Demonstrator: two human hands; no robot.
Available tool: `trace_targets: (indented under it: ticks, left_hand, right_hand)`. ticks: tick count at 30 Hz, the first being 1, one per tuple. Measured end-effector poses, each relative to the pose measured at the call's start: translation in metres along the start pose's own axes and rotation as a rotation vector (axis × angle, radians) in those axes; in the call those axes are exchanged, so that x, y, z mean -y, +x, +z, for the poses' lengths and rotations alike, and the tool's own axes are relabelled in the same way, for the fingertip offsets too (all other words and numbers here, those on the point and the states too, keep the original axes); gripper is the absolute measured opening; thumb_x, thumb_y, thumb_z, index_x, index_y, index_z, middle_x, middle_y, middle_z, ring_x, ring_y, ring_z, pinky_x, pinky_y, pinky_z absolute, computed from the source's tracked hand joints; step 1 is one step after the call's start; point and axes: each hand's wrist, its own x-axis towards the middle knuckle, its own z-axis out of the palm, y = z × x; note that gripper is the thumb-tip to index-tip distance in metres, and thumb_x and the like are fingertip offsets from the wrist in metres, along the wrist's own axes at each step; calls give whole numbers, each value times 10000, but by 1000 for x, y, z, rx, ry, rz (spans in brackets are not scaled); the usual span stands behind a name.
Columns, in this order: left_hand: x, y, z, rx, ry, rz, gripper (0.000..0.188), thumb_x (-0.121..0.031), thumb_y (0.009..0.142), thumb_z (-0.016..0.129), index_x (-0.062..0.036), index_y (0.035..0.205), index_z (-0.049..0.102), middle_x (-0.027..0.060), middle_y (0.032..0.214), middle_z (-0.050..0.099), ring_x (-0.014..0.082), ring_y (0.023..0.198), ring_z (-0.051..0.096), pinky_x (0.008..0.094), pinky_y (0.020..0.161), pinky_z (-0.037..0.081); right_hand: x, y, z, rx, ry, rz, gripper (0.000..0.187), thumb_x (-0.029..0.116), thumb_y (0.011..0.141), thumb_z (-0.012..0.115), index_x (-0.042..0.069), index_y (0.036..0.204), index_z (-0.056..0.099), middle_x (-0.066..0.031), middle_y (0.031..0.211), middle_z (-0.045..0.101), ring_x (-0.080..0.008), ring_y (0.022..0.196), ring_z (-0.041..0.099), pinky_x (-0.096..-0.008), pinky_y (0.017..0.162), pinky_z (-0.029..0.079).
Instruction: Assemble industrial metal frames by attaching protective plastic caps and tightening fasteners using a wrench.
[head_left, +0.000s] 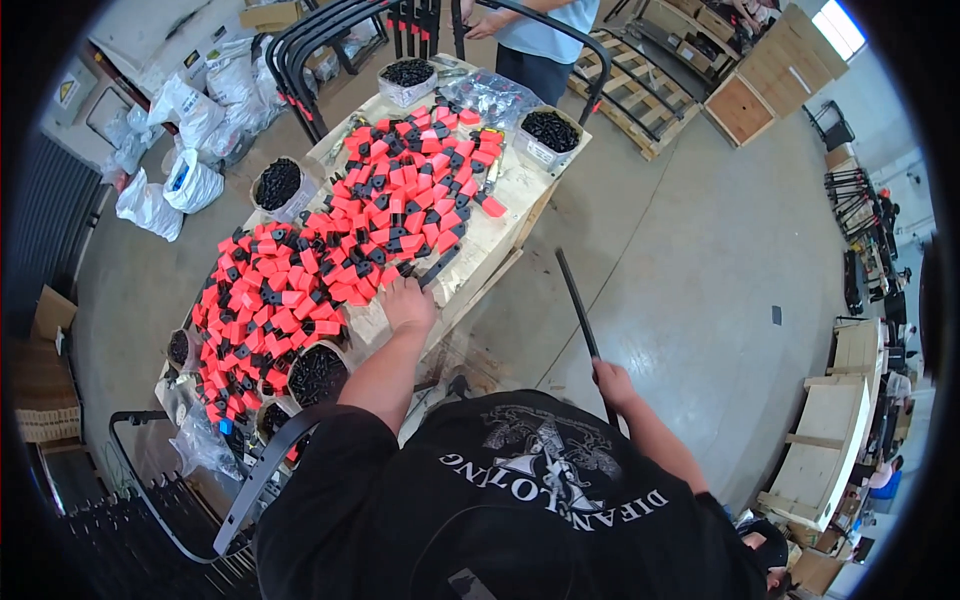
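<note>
My right hand [612, 383] is wrapped round a long straight black tube [577, 300], which slants up and away to the left, clear of the table. My left hand [408, 303] rests at the table's near edge with its fingers bent down against the pile of red-and-black plastic caps [390, 200]. What lies under those fingertips is hidden. Beside the left thumb is a flat black strip [438, 268]. The caps cover much of the wooden table [492, 250] in two joined heaps.
Boxes of small black parts, one of them a far-right box [548, 135], stand around the caps. Bent black tube frames [290, 70] lean at the far end, near another person [540, 40]. A curved frame [250, 490] stands at lower left. White sacks [190, 180] and a pallet [635, 95] sit beyond.
</note>
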Motion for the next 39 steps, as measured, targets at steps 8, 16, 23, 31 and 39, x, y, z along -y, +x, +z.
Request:
trace_targets:
  ticks: [8,16,23,31,39]
  left_hand:
    - [-8,-23,-16,-50,-354,46,160,-227,816,713,-75,798,665,133,909,662,327,942,629,463,855,461]
    - [-23,-160,-48,116,-507,-151,217,-237,830,748,-52,769,650,152,774,637,345,762,641,446,701,518]
    - [-7,-320,-46,259,-470,-926,285,-307,817,794,-35,861,725,106,800,733,205,725,704,349,682,559]
    - [-3,-443,-11,298,-475,-1393,374,-377,771,817,-41,918,745,108,829,754,209,794,717,352,737,561]
    - [51,-433,-62,163,-537,-1412,325,-337,834,728,-22,911,734,131,858,755,232,831,726,362,792,555]
  right_hand:
    - [154,110,70,-143,-415,-138,588,469,1009,385,-31,1112,674,-299,1105,685,-464,1107,633,-526,996,472]
    - [202,185,132,160,-252,-233,524,447,898,633,-38,1068,730,-268,1093,715,-416,1094,671,-453,941,514]
    - [265,206,181,399,-503,-356,612,472,1009,403,-43,1157,699,-301,1228,650,-441,1186,614,-492,1046,473]
    - [237,200,186,390,-232,-622,419,362,979,547,-28,991,701,-247,978,699,-384,917,671,-473,830,521]
    - [101,190,143,821,236,205,176,215,937,572,104,800,562,-48,685,549,-201,596,537,-357,542,459]
